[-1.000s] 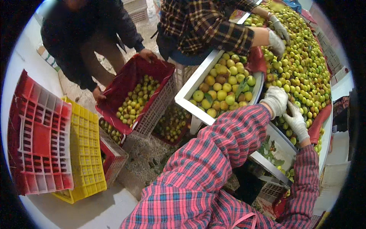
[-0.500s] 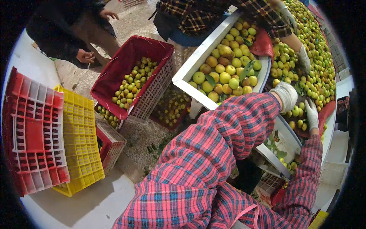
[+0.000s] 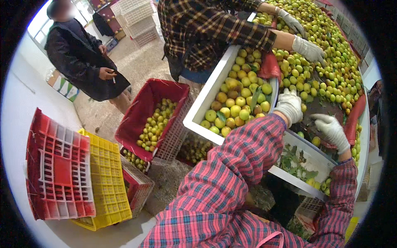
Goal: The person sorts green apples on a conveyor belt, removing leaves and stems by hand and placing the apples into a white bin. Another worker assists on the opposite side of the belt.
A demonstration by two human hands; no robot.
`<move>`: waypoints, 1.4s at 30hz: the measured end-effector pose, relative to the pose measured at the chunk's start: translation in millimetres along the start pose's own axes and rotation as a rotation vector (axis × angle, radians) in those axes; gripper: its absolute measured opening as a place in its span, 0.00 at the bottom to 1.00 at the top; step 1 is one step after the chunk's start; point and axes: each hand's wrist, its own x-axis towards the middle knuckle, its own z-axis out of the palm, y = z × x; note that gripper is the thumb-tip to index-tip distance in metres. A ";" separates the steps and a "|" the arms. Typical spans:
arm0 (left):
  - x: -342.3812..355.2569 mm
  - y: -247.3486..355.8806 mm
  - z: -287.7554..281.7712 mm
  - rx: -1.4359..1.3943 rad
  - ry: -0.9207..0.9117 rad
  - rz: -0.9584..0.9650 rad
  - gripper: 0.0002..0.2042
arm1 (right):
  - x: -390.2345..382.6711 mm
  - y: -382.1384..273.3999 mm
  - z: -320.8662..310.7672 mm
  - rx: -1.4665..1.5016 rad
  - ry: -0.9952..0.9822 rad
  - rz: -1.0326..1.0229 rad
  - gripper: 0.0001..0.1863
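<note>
Round green-yellow to brownish fruits (image 3: pixel 331 80), jujube-like, are heaped on a sloping table on the right. My left hand (image 3: pixel 289 106), in a white glove, rests at the heap's near edge beside the white tray, its fingers reaching onto the fruits and a little apart. My right hand (image 3: pixel 331 131), also gloved, is over the dark bare patch (image 3: pixel 316 110) of the table, fingers stretched out and nothing held. A single fruit (image 3: pixel 316 141) lies just beside it. Larger fruits and a few leaves fill the white tray (image 3: pixel 191 122) left of my left hand.
A second white trough (image 3: pixel 278 170) below my hands holds leaves and some fruits. A co-worker's gloved hands (image 3: pixel 309 49) work the heap's far side. Left stand a red-lined crate (image 3: pixel 129 131) of fruits, a yellow crate (image 3: pixel 111 177) and a red-white crate (image 3: pixel 62 165). Another person (image 3: pixel 84 62) stands behind.
The view has swung up and left. My right hand has come away from the fruits, and more dark table shows between my hands. My left hand has shifted toward the tray. The co-worker's hands have moved.
</note>
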 end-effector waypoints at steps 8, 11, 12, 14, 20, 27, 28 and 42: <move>4.1 20.4 -10.1 -0.234 0.211 0.053 0.13 | 74.2 326.2 -157.2 0.640 0.537 -0.028 0.23; -1.0 7.5 -14.7 -0.138 0.241 0.025 0.15 | 119.1 287.5 -129.4 0.295 0.608 0.034 0.24; -2.6 1.8 -15.2 -0.110 0.282 0.027 0.17 | 133.5 266.2 -115.2 0.241 0.594 0.013 0.25; -3.9 5.6 -18.8 -0.079 0.152 -0.003 0.26 | 149.7 217.6 -98.4 0.167 0.555 -0.024 0.26; -2.9 -0.9 -4.3 -0.042 0.174 -0.026 0.36 | 178.2 42.4 -3.7 -0.430 0.482 0.056 0.33; 9.2 5.0 -9.3 -0.224 0.335 0.080 0.38 | 96.8 19.4 18.6 -0.250 0.126 -0.232 0.30; 7.3 2.7 -10.6 -0.208 0.323 0.061 0.37 | 75.0 -1.4 23.0 -0.165 0.029 -0.173 0.30; 0.6 -7.0 4.4 -0.115 0.101 0.021 0.29 | 58.8 148.6 -54.2 -0.562 0.503 0.460 0.38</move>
